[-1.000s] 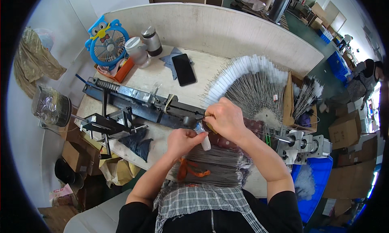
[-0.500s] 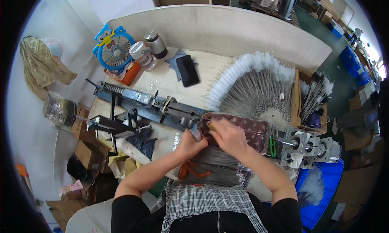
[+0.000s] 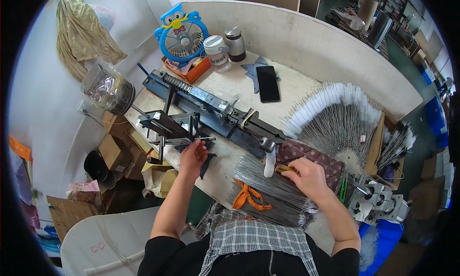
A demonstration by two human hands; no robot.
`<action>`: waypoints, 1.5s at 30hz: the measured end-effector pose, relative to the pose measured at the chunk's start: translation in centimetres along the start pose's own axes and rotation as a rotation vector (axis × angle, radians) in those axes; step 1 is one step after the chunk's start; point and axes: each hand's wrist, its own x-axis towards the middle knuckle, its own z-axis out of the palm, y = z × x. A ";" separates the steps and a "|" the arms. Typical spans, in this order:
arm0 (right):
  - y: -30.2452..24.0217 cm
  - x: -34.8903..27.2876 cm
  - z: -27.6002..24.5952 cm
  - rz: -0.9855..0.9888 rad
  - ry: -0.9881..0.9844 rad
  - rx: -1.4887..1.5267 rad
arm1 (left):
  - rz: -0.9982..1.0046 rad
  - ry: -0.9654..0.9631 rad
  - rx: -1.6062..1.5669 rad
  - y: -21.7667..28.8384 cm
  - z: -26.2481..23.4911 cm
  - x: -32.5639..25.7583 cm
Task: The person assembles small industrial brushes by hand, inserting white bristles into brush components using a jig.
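Note:
My right hand [image 3: 310,179] is closed on a small yellow-brown piece [image 3: 282,168], its kind unclear, over a maroon dotted cloth [image 3: 306,153]. Just left of it, a white-wrapped handle [image 3: 270,164] hangs from the end of a long dark metal bench device [image 3: 206,103]. My left hand [image 3: 193,157] is up by the device's black side frame [image 3: 165,125], fingers curled at a thin metal rod [image 3: 209,138]; what they pinch, if anything, is hidden. Between my arms lies a bundle of thin metal wires [image 3: 278,192] with an orange cloth tie [image 3: 250,197].
White-tipped wire brushes [image 3: 330,117] fan out at the right, beside a cardboard box [image 3: 375,144] holding more. A clamp-like metal fixture [image 3: 378,199] stands at the right edge. Farther back are a phone [image 3: 267,84], a jar [image 3: 217,53], a flask [image 3: 235,43] and a blue fan [image 3: 183,36].
My left hand has left the white-wrapped handle and moved left to the side frame's rod. My right hand has drawn back toward me, with the yellow-brown piece in its fingers. The view has shifted.

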 end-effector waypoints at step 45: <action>0.2 3.4 -4.4 0.213 0.101 0.091 | 0.131 -0.571 0.140 -8.2 18.7 -9.0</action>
